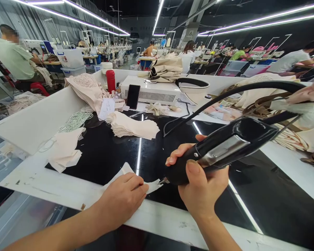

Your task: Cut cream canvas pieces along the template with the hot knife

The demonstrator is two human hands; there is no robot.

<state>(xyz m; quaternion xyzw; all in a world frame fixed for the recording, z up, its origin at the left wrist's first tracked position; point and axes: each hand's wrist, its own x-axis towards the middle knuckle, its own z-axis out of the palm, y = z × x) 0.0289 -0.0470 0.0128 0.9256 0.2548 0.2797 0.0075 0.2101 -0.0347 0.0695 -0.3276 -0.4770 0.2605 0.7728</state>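
A black handheld tool [225, 146] with a silver plate and a thick cable is gripped in my right hand [201, 181], the fingers wrapped round its body. Its small metal tip meets the right end of a pale fabric piece [153, 185] near the table's front edge. My left hand [125, 195] presses on that fabric with its fingers bent together, just left of the tip. Behind my hands, a stack of cream fabric pieces [133, 126] lies on the black surface, and more cut pieces [66, 148] rest at the left.
At the back of the table [75, 188] stand a white box unit [151, 90], a phone [133, 96] and a red bottle [110, 81]. Green cords [75, 121] lie left. Fabric and brown straps [261, 101] are heaped at the right. Several people sit at machines beyond.
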